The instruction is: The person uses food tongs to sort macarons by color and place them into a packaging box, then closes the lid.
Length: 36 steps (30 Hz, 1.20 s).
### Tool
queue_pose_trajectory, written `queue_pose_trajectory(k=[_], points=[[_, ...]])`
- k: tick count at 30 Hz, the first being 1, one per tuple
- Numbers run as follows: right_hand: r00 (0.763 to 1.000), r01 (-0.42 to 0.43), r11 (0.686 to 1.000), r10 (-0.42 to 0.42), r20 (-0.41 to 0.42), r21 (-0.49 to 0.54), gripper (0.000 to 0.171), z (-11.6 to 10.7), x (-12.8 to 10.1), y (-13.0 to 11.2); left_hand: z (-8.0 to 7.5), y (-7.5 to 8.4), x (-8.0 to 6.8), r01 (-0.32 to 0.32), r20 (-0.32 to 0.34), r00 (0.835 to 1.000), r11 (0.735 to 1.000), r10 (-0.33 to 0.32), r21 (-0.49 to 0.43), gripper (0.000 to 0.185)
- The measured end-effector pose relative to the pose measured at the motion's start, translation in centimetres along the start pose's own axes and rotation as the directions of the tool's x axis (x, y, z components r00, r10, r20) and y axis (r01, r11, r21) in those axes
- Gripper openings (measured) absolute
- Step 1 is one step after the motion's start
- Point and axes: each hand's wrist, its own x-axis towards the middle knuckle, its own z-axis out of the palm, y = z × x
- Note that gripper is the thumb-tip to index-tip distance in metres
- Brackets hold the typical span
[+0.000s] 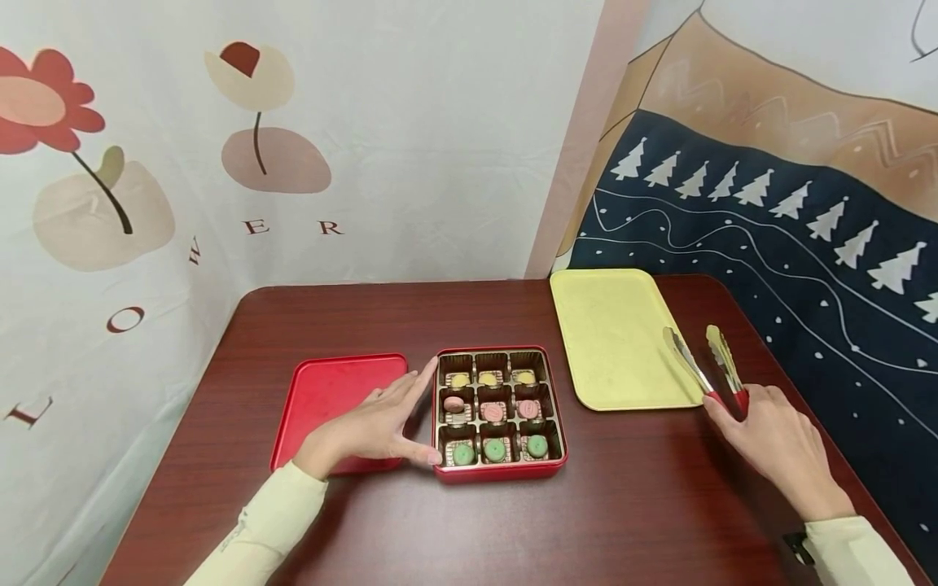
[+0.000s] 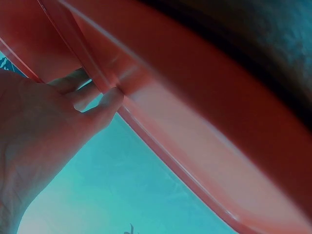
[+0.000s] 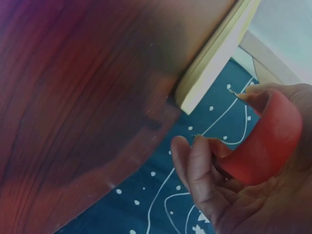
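A red tin box holds nine brown cups with yellow, pink and green sweets. My left hand lies flat on the table against the box's left side, fingers straight along its wall and thumb at its front left corner. In the left wrist view my left hand's fingers touch the red box rim. My right hand grips the red end of metal tongs, whose open tips lie over the yellow tray. The right wrist view shows the tongs' red bend held in my curled fingers.
The red lid lies flat left of the box, partly under my left wrist. The dark wooden table stands in a corner between printed cloth walls. The yellow tray's edge sits close to the table's right edge.
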Motion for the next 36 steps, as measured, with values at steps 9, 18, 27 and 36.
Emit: queue_pose_trajectory(k=[9,18,27,36], points=[[0.996,-0.043,0.999,0.045,0.074,-0.026,0.061,-0.3,0.2,1.6,0.1,-0.2,0.1,0.009,0.003,1.0,1.0,-0.009,0.007,0.142],[0.988,-0.081,0.996,0.084,0.126,-0.035,0.064,-1.0,0.6,3.0,0.0,-0.1,0.0,0.004,0.002,1.0,1.0,-0.004,0.008,0.142],[0.969,-0.108,0.992,0.118,0.217,-0.058,0.065,-1.5,1.0,4.0,0.0,0.0,0.0,0.006,0.004,1.0,1.0,-0.006,0.008,0.142],[0.943,-0.127,0.989,0.145,0.301,-0.076,0.068,-1.6,1.3,4.8,0.0,0.0,0.0,0.003,0.005,1.0,1.0,-0.003,0.009,0.142]])
